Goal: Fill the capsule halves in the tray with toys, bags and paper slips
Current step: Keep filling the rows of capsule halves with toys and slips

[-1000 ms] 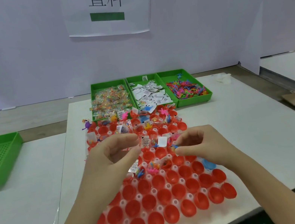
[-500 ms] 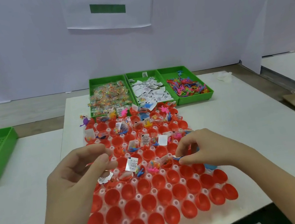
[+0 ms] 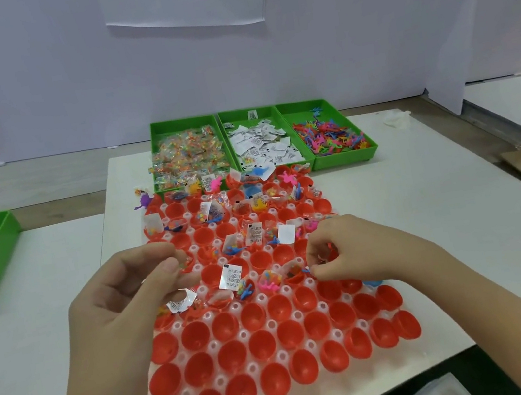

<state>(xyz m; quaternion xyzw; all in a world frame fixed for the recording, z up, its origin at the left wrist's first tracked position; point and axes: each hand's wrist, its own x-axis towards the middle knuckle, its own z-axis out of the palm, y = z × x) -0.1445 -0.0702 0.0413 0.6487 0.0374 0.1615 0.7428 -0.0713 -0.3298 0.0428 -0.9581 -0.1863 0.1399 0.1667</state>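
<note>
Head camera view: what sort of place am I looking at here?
Probably a toy-packing station: a tray of red capsule halves, green bins of small bags, paper slips and plastic toys, and a printed sign on the partition.

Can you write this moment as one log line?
step: filling tray | left hand: pinches small bag | right hand: pinches blue toy over middle row | near capsule halves: empty

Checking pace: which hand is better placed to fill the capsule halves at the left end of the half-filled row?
Left, probably. The left hand hovers over that end of the tray, pinching a small item; the right hand pinches a blue toy near the right end.
</note>
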